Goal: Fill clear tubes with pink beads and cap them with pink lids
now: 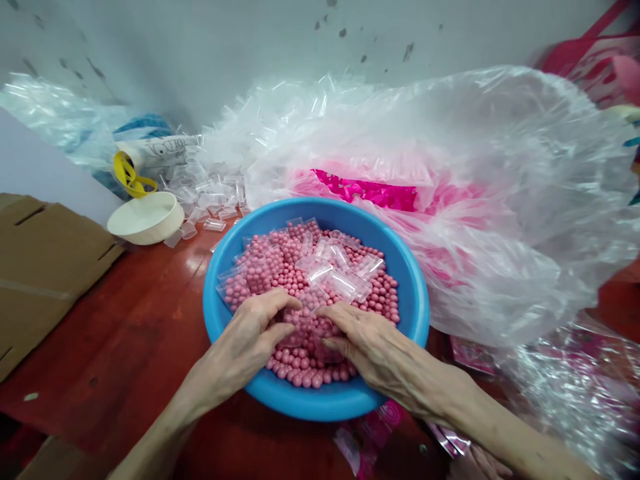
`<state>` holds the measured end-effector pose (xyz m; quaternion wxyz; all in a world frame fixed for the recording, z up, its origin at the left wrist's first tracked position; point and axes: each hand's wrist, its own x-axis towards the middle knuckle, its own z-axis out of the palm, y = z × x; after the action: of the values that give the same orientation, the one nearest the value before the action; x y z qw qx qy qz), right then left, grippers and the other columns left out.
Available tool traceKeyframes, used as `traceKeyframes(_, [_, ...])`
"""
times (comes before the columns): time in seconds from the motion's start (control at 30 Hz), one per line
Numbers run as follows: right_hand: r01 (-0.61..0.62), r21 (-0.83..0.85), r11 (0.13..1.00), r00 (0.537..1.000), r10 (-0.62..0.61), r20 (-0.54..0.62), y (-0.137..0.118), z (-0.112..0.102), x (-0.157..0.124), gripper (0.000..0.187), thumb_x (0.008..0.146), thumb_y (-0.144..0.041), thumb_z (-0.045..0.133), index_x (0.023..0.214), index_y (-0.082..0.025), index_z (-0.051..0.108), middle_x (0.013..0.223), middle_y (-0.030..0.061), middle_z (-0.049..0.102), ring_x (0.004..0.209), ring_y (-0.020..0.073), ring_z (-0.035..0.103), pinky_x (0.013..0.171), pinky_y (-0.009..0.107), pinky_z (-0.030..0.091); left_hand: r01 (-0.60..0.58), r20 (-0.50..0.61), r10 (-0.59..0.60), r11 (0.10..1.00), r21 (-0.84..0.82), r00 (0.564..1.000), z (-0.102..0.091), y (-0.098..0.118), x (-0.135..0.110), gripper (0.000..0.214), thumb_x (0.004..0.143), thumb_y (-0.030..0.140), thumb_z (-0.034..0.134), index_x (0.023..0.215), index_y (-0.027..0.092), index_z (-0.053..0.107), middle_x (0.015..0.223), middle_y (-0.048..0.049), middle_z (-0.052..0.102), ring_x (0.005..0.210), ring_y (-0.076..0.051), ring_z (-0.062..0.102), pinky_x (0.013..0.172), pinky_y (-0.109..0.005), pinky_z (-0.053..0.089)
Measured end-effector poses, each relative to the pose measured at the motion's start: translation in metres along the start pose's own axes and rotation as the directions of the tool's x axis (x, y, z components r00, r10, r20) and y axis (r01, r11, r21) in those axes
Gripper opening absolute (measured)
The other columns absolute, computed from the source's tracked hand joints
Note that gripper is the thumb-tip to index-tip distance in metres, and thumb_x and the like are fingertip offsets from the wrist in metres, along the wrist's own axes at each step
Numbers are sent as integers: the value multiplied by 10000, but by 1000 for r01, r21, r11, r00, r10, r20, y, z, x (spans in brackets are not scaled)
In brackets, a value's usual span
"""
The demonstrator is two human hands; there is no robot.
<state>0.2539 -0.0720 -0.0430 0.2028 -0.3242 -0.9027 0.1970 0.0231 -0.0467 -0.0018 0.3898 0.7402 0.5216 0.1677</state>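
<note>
A round blue basin (pixel 415 293) holds many loose pink beads (pixel 310 379). Over its near half, my left hand (pixel 260 333) and my right hand (pixel 363 337) face each other, fingers curled around a clear plastic packet (pixel 301 325) with pink beads inside or behind it. The fingertips partly cover the packet, so its edges are hard to make out. Several flat, clear plastic sleeves (pixel 345 283) lie on the beads beyond my right hand. To the left in the basin, more clear packets (pixel 260 267) look filled with beads.
Behind the basin spreads a big translucent bag (pixel 500 147) with bright pink pieces (pixel 370 190) in its opening. Loose clear sleeves (pixel 215 200) lie beside a white bowl (pixel 146 219) and a yellow tape roll (pixel 131 175). Cardboard (pixel 55 267) stands left on the red table (pixel 135 320).
</note>
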Motion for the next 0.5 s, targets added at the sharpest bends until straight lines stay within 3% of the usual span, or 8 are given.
traceKeyframes(0.07, [-25, 30, 999, 1000, 25, 7, 2, 2, 1, 609, 884, -70, 362, 1452, -199, 185, 1398, 129, 444, 1290, 253, 413, 1014, 459, 426, 25, -28, -26, 1000, -17, 999, -1, -1, 0, 217, 835, 183, 520, 1035, 195, 602, 1054, -33, 645, 996, -204, 567, 919, -354, 390])
traceKeyframes(0.17, [-55, 87, 995, 996, 49, 74, -2, 0, 11, 660, 877, -72, 389, 1467, -201, 124, 1356, 118, 488, 1168, 215, 530, 954, 402, 483, -2, -11, 2, 1000, -5, 1000, -2, 1, 1, 206, 835, 176, 521, 1021, 196, 609, 1028, -26, 647, 986, -198, 568, 907, -343, 399])
traceKeyframes(0.3, [-60, 86, 994, 982, 44, 183, -13, -13, 25, 556, 861, -73, 394, 1403, -154, 302, 1217, 132, 586, 965, 212, 624, 813, 365, 547, -69, 46, 69, 998, 4, 997, -3, 7, 1, 166, 837, 122, 495, 914, 193, 623, 890, -2, 646, 901, -170, 589, 825, -291, 435])
traceKeyframes(0.4, [-86, 73, 994, 985, 74, 155, -19, -20, 25, 449, 856, -65, 341, 1282, -153, 454, 1102, 114, 637, 905, 218, 641, 778, 366, 553, -102, 10, 102, 991, 87, 995, -1, 3, -1, 185, 847, 139, 490, 947, 212, 628, 961, -14, 656, 924, -180, 591, 852, -312, 438])
traceKeyframes(0.5, [-126, 49, 991, 991, 124, 52, -18, -15, 16, 353, 911, -148, 321, 1203, -188, 516, 1115, 118, 634, 997, 244, 619, 854, 401, 520, -102, -96, 119, 981, 166, 988, 3, -4, -3, 216, 829, 171, 524, 1015, 223, 619, 1042, -38, 655, 959, -207, 589, 883, -357, 441])
